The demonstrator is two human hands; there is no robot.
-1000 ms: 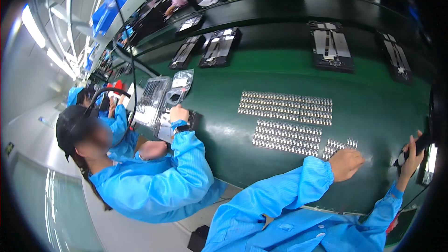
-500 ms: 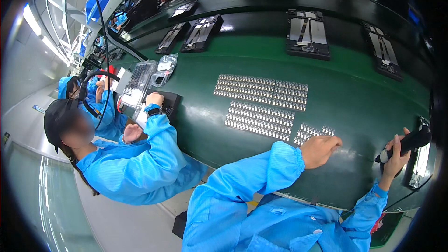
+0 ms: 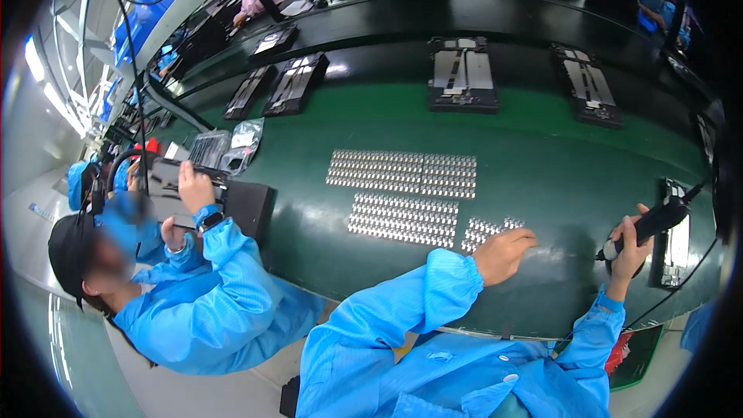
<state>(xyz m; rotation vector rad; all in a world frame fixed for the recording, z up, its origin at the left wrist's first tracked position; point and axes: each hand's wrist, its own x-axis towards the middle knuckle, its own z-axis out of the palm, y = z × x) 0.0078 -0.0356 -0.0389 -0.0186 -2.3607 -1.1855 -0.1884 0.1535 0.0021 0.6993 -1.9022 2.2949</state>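
Note:
My left hand [image 3: 503,255] hovers over or rests at the near edge of a small group of shiny metal parts [image 3: 481,231], fingers pinched together. Whatever its fingertips hold, if anything, is too small to make out. At the right, my right hand [image 3: 628,251] is wrapped round a black electric screwdriver [image 3: 659,220], its tip pointing left and its cable running off at the other end. Just beyond that hand lies an opened flat device [image 3: 677,244] with a silver inside. Two larger blocks of small metal parts, an upper one [image 3: 402,173] and a lower one [image 3: 402,218], lie in rows.
Several opened black devices, one of them straight ahead [image 3: 463,73], line the bench's far side. At the left, a co-worker in blue holds a flat device [image 3: 166,186] beside a black block [image 3: 248,209]. A clear bag [image 3: 245,143] lies beyond them. A screwdriver cable [image 3: 681,282] trails at right.
The whole view has shifted, so the bench sits further left. The co-worker has raised a flat device in both hands. My hands keep nearly the same places, the screwdriver still held.

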